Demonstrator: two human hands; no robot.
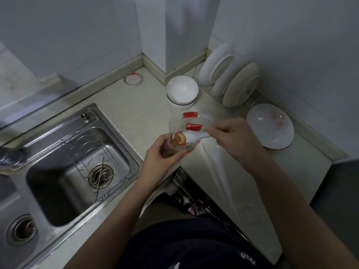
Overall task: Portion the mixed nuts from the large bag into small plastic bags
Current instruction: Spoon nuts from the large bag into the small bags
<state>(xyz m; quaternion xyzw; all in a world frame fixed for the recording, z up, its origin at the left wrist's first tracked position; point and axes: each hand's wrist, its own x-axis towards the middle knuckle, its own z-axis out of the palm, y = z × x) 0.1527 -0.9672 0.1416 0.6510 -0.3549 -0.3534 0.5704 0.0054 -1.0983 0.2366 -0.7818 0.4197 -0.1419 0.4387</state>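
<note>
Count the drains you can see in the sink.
2. The first drain sits under the wire rack in the middle basin. The second drain is at the picture's lower left. The frame cuts the sink off there, so another could be hidden.

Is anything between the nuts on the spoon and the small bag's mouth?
Nothing visible. The right hand holds the spoon with nuts right at the open mouth of the small bag in the left hand.
</note>
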